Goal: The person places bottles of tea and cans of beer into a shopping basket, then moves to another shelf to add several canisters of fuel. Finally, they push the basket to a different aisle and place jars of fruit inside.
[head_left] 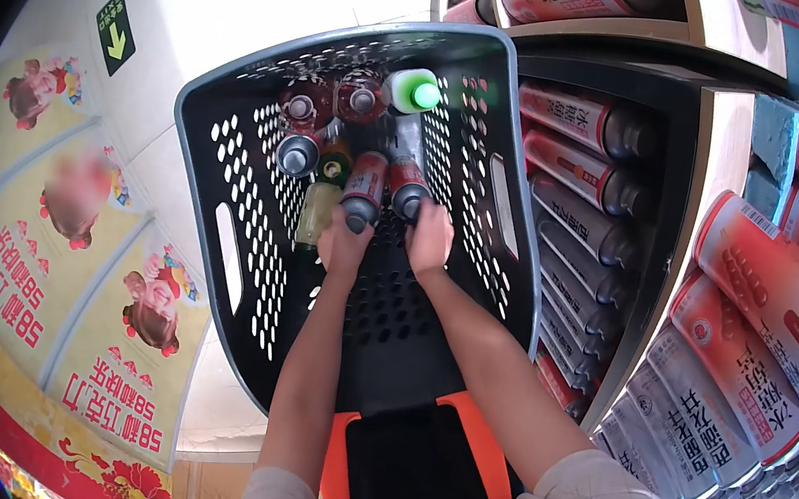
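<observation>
Both my hands reach into a black perforated shopping basket (375,282). My left hand (344,245) is closed around the grey-capped end of a red canister (366,183). At the cap of a second red canister (409,178), my right hand (430,237) is also closed; its fingers are partly hidden. The two canisters lie side by side, slightly apart. Left of them is a pale yellow bottle (317,214), with a grey-capped container (297,155) above it. Farther in stand two reddish bottles (300,108) and a white bottle with a green cap (415,92).
On the right, a shelf holds rows of red and silver canisters (572,166). Larger printed canisters (768,288) fill the display at far right. Yellow posters (129,345) and a green exit sign (116,33) are on the left. An orange basket handle (337,474) is near my body.
</observation>
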`<move>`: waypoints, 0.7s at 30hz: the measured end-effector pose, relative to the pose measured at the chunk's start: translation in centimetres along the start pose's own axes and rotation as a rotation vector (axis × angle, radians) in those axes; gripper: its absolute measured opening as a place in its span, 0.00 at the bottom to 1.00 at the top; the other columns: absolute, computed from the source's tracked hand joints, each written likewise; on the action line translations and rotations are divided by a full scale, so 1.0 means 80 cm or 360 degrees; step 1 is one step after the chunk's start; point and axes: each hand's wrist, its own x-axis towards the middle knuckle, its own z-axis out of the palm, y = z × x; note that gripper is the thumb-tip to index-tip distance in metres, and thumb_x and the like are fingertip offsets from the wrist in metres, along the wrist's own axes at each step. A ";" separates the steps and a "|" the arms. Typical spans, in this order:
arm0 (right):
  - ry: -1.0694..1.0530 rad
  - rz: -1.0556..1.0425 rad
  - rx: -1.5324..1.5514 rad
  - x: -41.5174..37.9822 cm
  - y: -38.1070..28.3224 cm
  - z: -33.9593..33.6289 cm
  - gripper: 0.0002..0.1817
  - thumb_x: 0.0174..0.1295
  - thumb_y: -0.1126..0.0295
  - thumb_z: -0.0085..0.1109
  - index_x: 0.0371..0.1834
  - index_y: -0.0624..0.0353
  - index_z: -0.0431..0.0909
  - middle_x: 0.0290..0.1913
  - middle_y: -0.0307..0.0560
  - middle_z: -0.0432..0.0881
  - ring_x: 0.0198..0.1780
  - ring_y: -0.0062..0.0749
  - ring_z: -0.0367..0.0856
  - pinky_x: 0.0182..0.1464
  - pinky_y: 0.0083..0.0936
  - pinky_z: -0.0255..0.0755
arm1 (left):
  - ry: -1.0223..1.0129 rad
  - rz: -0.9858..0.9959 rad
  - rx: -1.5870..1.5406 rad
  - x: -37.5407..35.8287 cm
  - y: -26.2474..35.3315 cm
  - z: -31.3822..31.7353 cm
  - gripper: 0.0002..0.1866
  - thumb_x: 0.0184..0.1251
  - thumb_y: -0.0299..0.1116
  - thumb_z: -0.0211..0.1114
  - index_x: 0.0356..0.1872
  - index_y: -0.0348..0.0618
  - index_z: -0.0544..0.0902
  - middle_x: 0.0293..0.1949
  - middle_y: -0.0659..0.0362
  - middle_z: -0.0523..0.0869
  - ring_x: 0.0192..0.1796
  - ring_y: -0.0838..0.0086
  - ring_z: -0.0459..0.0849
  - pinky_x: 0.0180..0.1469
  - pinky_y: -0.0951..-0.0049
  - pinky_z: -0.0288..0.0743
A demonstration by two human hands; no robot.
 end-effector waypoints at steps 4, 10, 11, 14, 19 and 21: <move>-0.0040 -0.0539 0.0494 -0.012 -0.029 -0.007 0.31 0.41 0.71 0.61 0.54 0.54 0.67 0.39 0.52 0.70 0.43 0.50 0.72 0.44 0.40 0.68 | 0.0022 -0.0051 -0.0073 -0.009 0.040 -0.014 0.22 0.40 0.46 0.68 0.34 0.43 0.73 0.24 0.46 0.81 0.30 0.50 0.81 0.33 0.56 0.73; 0.0140 -0.0762 0.0323 0.021 -0.043 0.002 0.26 0.45 0.71 0.57 0.52 0.51 0.70 0.51 0.52 0.69 0.52 0.50 0.68 0.52 0.41 0.65 | 0.0170 -0.0014 -0.0097 -0.001 0.034 -0.005 0.20 0.42 0.42 0.67 0.33 0.43 0.71 0.23 0.46 0.81 0.28 0.53 0.81 0.30 0.57 0.74; 0.0235 -0.0879 0.0356 0.026 -0.044 0.012 0.25 0.46 0.71 0.56 0.53 0.50 0.70 0.54 0.52 0.68 0.54 0.50 0.66 0.53 0.41 0.64 | 0.0164 0.0015 -0.0075 0.003 0.030 -0.004 0.20 0.43 0.41 0.67 0.34 0.42 0.70 0.23 0.46 0.81 0.28 0.54 0.81 0.29 0.58 0.74; 0.0030 -0.0919 0.0437 0.036 -0.036 0.036 0.26 0.46 0.73 0.55 0.54 0.49 0.69 0.58 0.51 0.66 0.59 0.50 0.65 0.58 0.38 0.63 | 0.0106 0.0052 -0.0284 0.015 0.014 0.007 0.17 0.44 0.39 0.65 0.33 0.43 0.72 0.24 0.45 0.81 0.31 0.50 0.80 0.34 0.55 0.73; -0.0074 -0.0831 0.0421 0.031 -0.030 0.052 0.26 0.46 0.73 0.56 0.53 0.47 0.69 0.59 0.51 0.65 0.59 0.49 0.66 0.54 0.36 0.69 | 0.0054 0.0045 -0.0290 0.020 0.000 0.022 0.15 0.46 0.37 0.65 0.32 0.42 0.71 0.25 0.45 0.81 0.32 0.50 0.80 0.34 0.56 0.73; -0.0080 -0.0803 0.0363 0.025 -0.030 0.054 0.24 0.45 0.73 0.57 0.49 0.47 0.70 0.59 0.51 0.65 0.59 0.50 0.67 0.52 0.36 0.70 | 0.0032 0.0014 -0.0351 0.015 -0.001 0.021 0.15 0.46 0.36 0.65 0.32 0.42 0.71 0.26 0.45 0.81 0.32 0.50 0.80 0.34 0.56 0.73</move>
